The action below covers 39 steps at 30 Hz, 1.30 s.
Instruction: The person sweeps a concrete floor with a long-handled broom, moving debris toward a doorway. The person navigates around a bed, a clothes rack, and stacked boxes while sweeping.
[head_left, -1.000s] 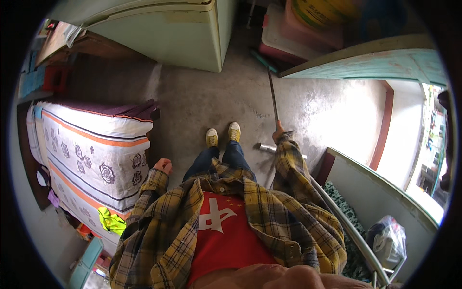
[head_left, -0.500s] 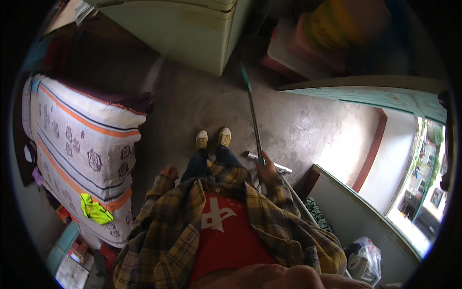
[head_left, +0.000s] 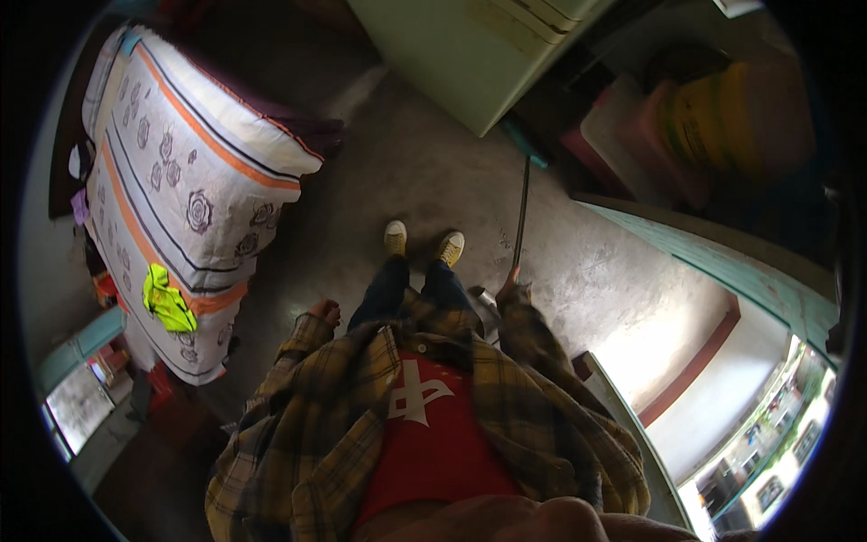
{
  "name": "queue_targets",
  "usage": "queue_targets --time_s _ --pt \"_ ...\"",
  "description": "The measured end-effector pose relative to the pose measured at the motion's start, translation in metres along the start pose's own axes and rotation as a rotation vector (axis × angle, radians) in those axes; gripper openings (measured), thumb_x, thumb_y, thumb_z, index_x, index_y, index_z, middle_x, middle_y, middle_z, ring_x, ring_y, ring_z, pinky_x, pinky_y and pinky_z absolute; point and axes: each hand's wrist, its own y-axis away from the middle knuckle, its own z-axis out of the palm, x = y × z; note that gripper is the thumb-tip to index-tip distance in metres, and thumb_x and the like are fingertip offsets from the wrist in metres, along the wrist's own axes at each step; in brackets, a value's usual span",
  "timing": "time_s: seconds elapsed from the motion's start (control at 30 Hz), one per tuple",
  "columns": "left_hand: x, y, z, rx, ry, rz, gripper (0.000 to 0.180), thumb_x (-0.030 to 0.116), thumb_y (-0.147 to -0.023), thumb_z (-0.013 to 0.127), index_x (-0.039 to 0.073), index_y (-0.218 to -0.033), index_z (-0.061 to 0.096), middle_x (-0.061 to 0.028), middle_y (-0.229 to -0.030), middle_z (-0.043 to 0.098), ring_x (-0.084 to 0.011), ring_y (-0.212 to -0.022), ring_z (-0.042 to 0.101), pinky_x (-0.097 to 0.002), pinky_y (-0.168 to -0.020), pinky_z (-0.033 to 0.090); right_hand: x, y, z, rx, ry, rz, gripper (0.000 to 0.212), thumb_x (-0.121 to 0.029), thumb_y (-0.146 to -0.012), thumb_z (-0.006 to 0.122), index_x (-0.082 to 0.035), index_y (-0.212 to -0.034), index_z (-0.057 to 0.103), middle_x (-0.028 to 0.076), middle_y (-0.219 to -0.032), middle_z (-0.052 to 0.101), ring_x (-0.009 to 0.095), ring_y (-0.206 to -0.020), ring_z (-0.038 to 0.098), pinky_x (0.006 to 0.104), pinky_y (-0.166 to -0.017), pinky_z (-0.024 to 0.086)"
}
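My right hand (head_left: 513, 280) is wrapped round the near end of a long dark handle. This belongs to a broom (head_left: 523, 212) whose teal head touches the concrete floor by the corner of the pale green cabinet-like appliance; the head's bristles are too dark to make out. My left hand (head_left: 327, 313) hangs at my side with its fingers loosely curled, and nothing shows in it. Just beside my right hand, partly hidden by the sleeve, is a silver metal piece (head_left: 488, 300).
To the left is a bed-like surface under a white patterned cloth (head_left: 194, 181) with a yellow-green garment (head_left: 168, 300) on it. The pale green appliance (head_left: 470, 63) stands ahead. Stacked tubs (head_left: 686, 126) sit beyond a teal-edged wooden panel (head_left: 713, 257) at right. Sunlight falls on the floor.
My view has turned and moved forward. The broom's head has come nearer the appliance's corner and now shows broadside. My right hand still grips the handle; the left hangs as before.
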Motion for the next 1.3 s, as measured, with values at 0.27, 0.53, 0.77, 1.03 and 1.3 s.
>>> queue_targets --time_s 0.27,0.53,0.77,1.03,1.3 --pt "0.035 -0.019 -0.012 -0.047 -0.107 0.108 0.032 0.025 -0.087 0.055 0.003 -0.111 0.053 -0.0131 -0.093 0.063 -0.0205 -0.08 0.061 -0.0361 -0.067 0.051 0.022 0.165 -0.031 -0.248 -0.058 -0.068 0.071 -0.023 -0.077 0.059 -0.013 -0.138 0.025 0.022 -0.087 0.062 0.039 -0.076 0.06 0.0443 -0.066 0.047" --pt "0.025 -0.035 -0.094 0.098 -0.014 0.174 0.025 0.023 -0.086 0.053 0.004 -0.103 0.054 -0.0132 -0.087 0.063 -0.0212 -0.077 0.062 -0.0355 -0.068 0.05 -0.045 0.216 -0.081 -0.178 -0.119 -0.241 0.073 -0.028 -0.078 0.062 -0.016 -0.139 0.024 0.021 -0.091 0.062 0.038 -0.081 0.061 0.0431 -0.068 0.047" --pt "0.02 -0.079 -0.196 0.448 -0.009 0.221 0.024 0.022 -0.083 0.058 0.004 -0.099 0.055 -0.0077 -0.073 0.061 -0.0177 -0.066 0.059 -0.0324 -0.063 0.048 -0.201 0.165 -0.11 -0.208 -0.109 -0.38 0.067 -0.016 -0.079 0.055 -0.017 -0.139 0.024 0.025 -0.102 0.059 0.04 -0.093 0.058 0.0439 -0.077 0.047" --pt "0.066 -0.178 -0.294 0.608 0.253 0.269 0.035 0.019 -0.081 0.058 0.002 -0.111 0.051 -0.0127 -0.095 0.059 -0.0221 -0.085 0.059 -0.033 -0.075 0.048 -0.34 0.067 -0.148 -0.311 -0.149 -0.568 0.065 -0.016 -0.081 0.055 -0.013 -0.139 0.025 0.022 -0.116 0.051 0.03 -0.101 0.054 0.0367 -0.083 0.045" --pt "0.127 -0.275 -0.379 0.974 0.135 0.124 0.074 0.017 -0.074 0.065 0.003 -0.134 0.024 -0.0257 -0.122 0.044 -0.0402 -0.112 0.043 -0.0417 -0.095 0.038 -0.538 -0.086 -0.217 -0.302 0.014 -0.922 0.063 -0.02 -0.081 0.057 -0.008 -0.137 0.03 0.024 -0.118 0.051 0.033 -0.102 0.055 0.0364 -0.083 0.044"
